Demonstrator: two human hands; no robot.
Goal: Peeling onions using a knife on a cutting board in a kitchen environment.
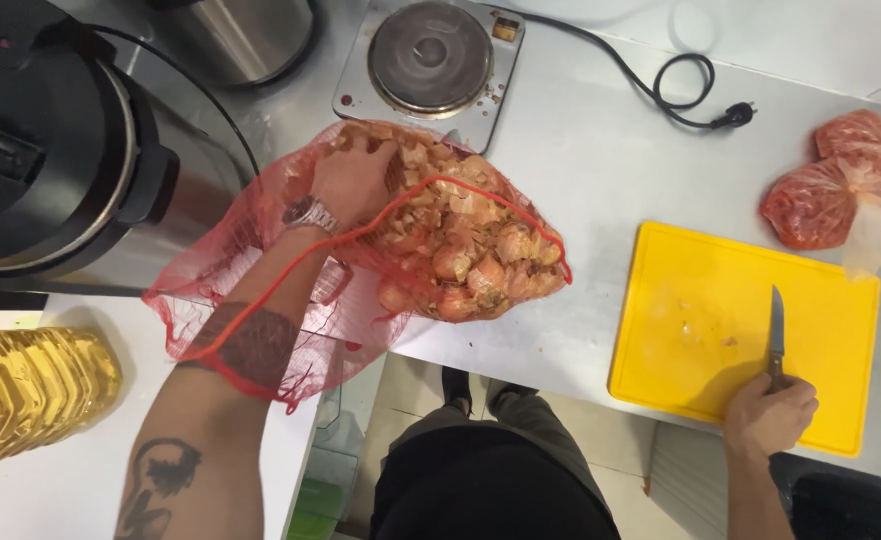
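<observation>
From the head camera, the left hand (353, 180) is thrust deep inside a red mesh sack (260, 300), whose loose netting drapes over the forearm up past the wristwatch (308, 213). Its fingers are curled down among the onions (465, 265), small, round and pale brown with papery flaking skins; whether they grip one I cannot tell. The sack lies on a brushed steel desk (580, 170), its open end hanging over the near edge.

The right hand (770, 412) is closed around the handle of a small knife (776, 325), the narrow blade pointing away and lying flat on a smooth yellow cutting board (700, 330), well apart from the sack.

At the far right lie clear plastic bags of red meat (825, 195). Behind the sack stands a single round hotplate (430, 55) with a black cord (675, 90). To the left are a large black and steel cooker (50, 150) and a ribbed bottle of yellow oil (25, 395).
</observation>
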